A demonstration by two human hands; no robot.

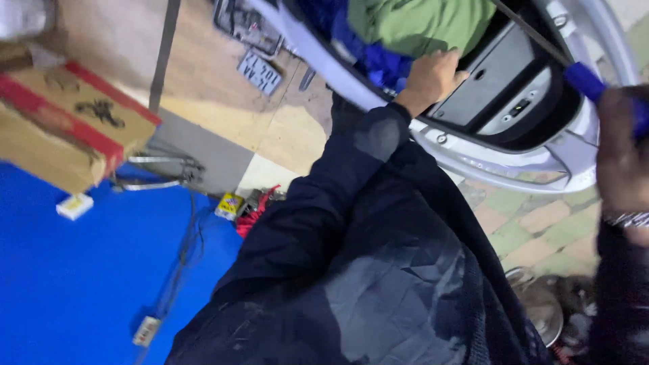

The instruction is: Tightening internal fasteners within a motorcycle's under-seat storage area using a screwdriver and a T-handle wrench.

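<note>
Left hand rests flat on the dark panel inside the silver scooter body; right hand is clamped on a blue-handled tool. Panel looks seated; progress unclear.

Light is even and moderately bright, with no hard shadows. Motion blur softens everything, worst at the right hand beside the silver plastic scooter body, which shows faint sheen.

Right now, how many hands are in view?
2: the left hand rests on the silver vehicle body; the right hand holds a blue handle. None seem hidden.
</note>
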